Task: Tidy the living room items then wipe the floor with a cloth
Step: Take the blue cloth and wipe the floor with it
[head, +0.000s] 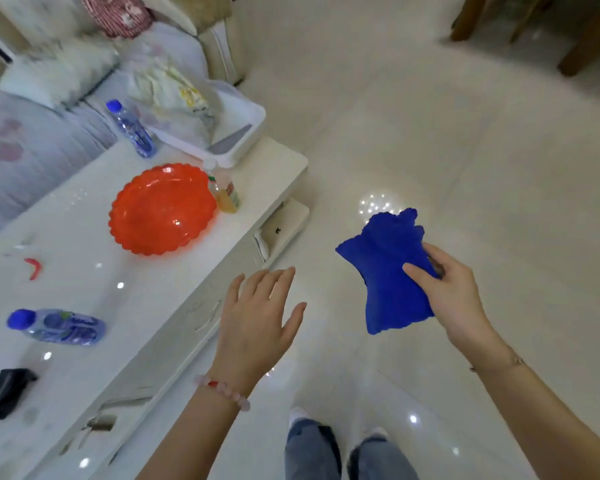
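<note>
Blue cloth (385, 271) is hanging bunched above the glossy floor (465, 168), right hand (454, 296) pinching it between thumb and fingers; left hand (257, 317) is hovering empty, fingers spread. Recommend flattening it before wiping beside the table (84, 306)

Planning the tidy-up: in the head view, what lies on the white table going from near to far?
Black pouch → lying water bottle → red curved scrap → orange scalloped bowl → upright water bottle, all on the white table.
</note>
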A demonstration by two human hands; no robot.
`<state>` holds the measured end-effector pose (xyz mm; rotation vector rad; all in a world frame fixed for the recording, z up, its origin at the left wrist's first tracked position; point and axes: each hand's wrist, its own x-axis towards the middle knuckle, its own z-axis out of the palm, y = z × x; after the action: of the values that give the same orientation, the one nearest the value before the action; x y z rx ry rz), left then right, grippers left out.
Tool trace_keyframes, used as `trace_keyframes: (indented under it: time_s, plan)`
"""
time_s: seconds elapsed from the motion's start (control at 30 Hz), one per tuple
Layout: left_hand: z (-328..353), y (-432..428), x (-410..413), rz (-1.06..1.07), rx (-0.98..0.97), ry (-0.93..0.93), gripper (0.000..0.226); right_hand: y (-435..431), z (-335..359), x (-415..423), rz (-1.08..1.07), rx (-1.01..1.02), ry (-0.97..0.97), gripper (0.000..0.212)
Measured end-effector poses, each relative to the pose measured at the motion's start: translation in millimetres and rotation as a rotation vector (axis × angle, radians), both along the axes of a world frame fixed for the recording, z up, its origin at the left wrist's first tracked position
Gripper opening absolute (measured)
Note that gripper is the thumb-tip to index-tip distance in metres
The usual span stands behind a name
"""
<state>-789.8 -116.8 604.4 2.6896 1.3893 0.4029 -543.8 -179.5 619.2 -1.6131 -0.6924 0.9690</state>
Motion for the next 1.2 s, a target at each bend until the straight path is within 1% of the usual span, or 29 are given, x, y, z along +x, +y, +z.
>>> trace_keyframes:
  time_s: [0.2,0.43,0.6,0.73,0.9,1.2]
  plan:
    - [70.9,-26.4,61.6,-0.161,0.109,-0.038,0.049,-66.2,85.6,51.0,-0.134,0.078,-0.059,0.031]
    - [110.7,-71.2,169.5,-0.402,0.113,-0.112,0.049,-166.2,135.0,116.8,-0.333,0.117,-0.136,0.027]
    - [121.6,-111.9,230.9,-0.570,0.142,-0.154,0.049,-239.8,152.3,156.6,-0.479,0.125,-0.199,0.031]
    - [125.2,-142.9,278.3,-0.675,0.130,-0.167,0.050,-295.3,158.8,184.3,-0.585,0.111,-0.267,0.028]
    - [133.5,-177.8,333.6,-0.835,0.107,-0.223,0.051,-353.8,168.6,201.4,-0.766,0.115,-0.299,0.035]
    - [131.6,-237.1,442.6,-1.178,0.063,-0.230,0.051,-427.6,166.8,219.9,-1.164,0.093,-0.239,0.026]
